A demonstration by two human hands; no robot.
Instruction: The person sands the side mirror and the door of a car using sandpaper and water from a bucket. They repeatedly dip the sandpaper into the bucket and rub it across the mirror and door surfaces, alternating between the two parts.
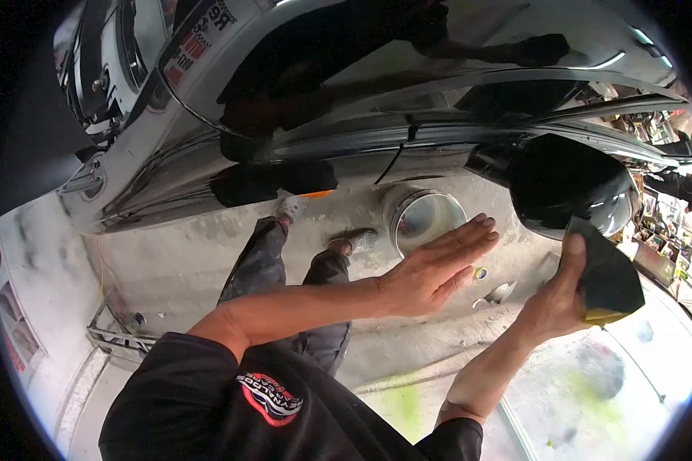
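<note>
My left hand [438, 270] is held over the floor with its fingers stretched out and nothing in it. In my right hand [557, 303] is a flat black sheet [611, 280] with a yellow lower edge, gripped by the thumb; the other fingers are mostly hidden behind it. The sheet's top corner is close to the black side mirror [565, 180] of a glossy black car [323, 84]; whether they touch I cannot tell. A round bucket [430, 219] stands on the floor beyond my left hand.
My legs and shoes are at the centre left, beside the car's lower side. A small yellow-rimmed round item [480, 273] lies on the floor [169, 261]. At the far left is a metal frame [119, 336]. Cluttered shelves [657, 238] line the right edge.
</note>
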